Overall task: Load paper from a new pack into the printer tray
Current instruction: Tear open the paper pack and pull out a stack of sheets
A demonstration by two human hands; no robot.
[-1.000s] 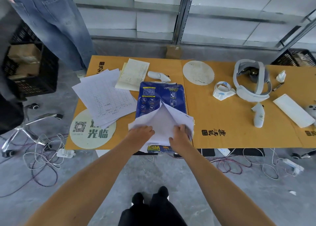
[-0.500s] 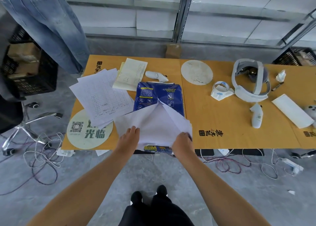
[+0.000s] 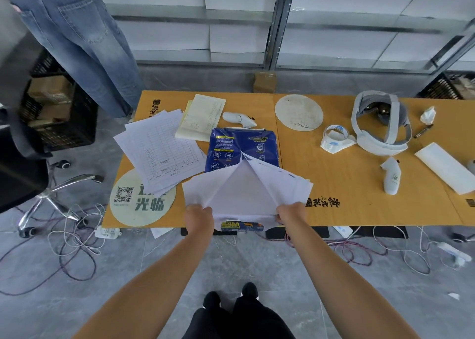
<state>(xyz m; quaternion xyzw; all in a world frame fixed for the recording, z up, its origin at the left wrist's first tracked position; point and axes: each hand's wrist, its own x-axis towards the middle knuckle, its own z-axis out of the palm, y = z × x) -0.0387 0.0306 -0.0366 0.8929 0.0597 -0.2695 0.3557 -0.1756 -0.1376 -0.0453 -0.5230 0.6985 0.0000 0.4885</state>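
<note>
A blue paper pack [image 3: 241, 148] lies on the orange table [image 3: 334, 184], its near end torn open. The wrapper flaps [image 3: 246, 192], white on the inside, are spread wide into a triangle over the white paper. My left hand [image 3: 199, 216] grips the left flap at the table's front edge. My right hand [image 3: 291, 214] grips the right flap. The pack's blue and yellow end label [image 3: 243, 226] shows between my hands. No printer or tray is in view.
Printed sheets [image 3: 159, 151] and a yellow notepad [image 3: 201, 117] lie left of the pack. A headset [image 3: 380, 123], two white controllers [image 3: 390, 175], a tape roll [image 3: 335, 137] and a white envelope [image 3: 444, 167] lie to the right. A person in jeans [image 3: 77, 38] stands far left, by a chair [image 3: 38, 179]. Cables [image 3: 77, 243] cover the floor.
My hands have moved apart and pulled the wrapper flaps wider, from a narrow peak to a broad triangle. The view has shifted slightly.
</note>
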